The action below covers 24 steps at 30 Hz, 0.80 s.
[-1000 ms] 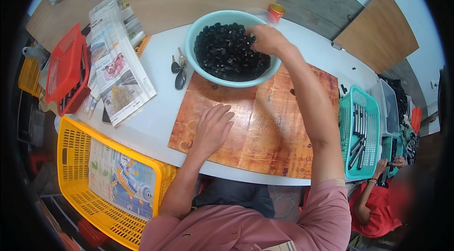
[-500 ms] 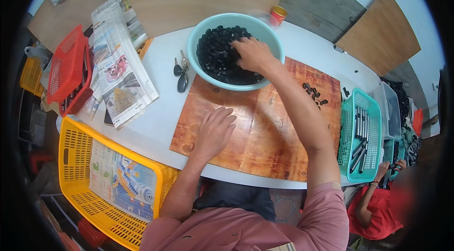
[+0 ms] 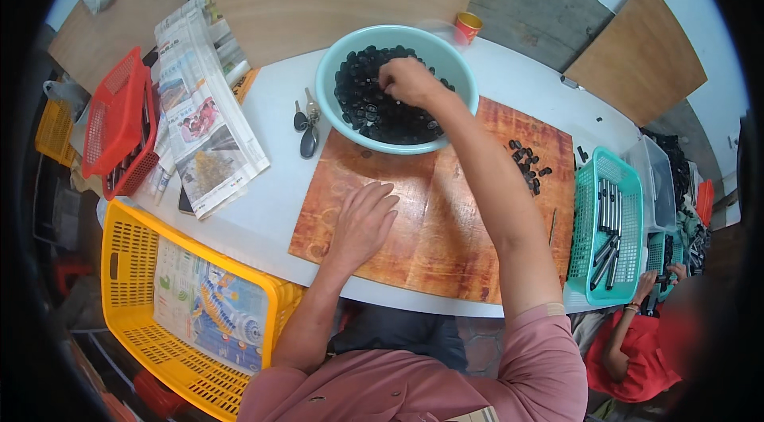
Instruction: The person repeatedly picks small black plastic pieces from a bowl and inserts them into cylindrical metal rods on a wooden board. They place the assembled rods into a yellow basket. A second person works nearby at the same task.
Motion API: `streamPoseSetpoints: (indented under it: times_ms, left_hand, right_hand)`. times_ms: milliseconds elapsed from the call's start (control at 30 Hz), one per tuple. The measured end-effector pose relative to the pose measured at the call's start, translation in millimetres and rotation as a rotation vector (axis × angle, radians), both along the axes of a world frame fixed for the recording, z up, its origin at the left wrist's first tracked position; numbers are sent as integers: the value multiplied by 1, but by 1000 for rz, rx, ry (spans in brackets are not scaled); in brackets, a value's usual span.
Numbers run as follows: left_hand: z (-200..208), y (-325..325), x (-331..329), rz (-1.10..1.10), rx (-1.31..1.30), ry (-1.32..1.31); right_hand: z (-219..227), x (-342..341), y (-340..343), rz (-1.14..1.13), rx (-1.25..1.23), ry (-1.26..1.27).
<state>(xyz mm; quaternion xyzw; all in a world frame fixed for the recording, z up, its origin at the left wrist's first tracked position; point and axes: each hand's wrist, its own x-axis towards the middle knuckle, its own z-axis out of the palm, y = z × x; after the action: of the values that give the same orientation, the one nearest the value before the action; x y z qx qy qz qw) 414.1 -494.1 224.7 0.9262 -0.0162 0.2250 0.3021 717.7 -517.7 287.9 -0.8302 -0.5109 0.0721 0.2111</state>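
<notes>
A pale green bowl (image 3: 465, 80) stands at the far edge of a reddish-brown wooden board, filled with small black parts (image 3: 362, 96). My right hand (image 3: 410, 81) reaches into it, fingers curled down and pressed together at the top of the heap. Whatever they pinch is hidden under the hand. Flat on the wooden board (image 3: 414, 247) rests my left hand (image 3: 364, 219), its fingers stretched out and holding nothing. A small group of loose black pieces (image 3: 527, 159) lies on the board's right side, beyond my right forearm. Near the board's right edge is a thin dark rod (image 3: 552, 227).
Keys (image 3: 308, 136) and folded newspapers (image 3: 207, 120) lie left of the board. A yellow crate (image 3: 119, 303) stands at the near left, red baskets (image 3: 111, 112) behind it. To the right, a green basket (image 3: 585, 215) holds black-and-silver tubes. Beyond sits a person in red (image 3: 637, 354).
My right hand has shifted slightly left within the bowl, and its fingers have curled in more. My left hand stays on the board. The thin rod now shows beside my right arm.
</notes>
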Motion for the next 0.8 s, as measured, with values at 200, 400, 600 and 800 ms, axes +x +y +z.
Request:
streamPoseSetpoints:
  times_ms: [200, 400, 600, 800]
  left_hand:
    - [1, -1, 2, -4, -17, 2]
    - [1, 0, 0, 2, -10, 2]
    - [1, 0, 1, 1, -7, 7]
    - [-3, -3, 3, -1, 4, -4]
  right_hand:
    - [-4, 35, -37, -104, 230, 247]
    - [24, 38, -51, -275, -5, 163]
    - [7, 2, -42, -133, -307, 186]
    - [-2, -45, -17, -158, -431, 53]
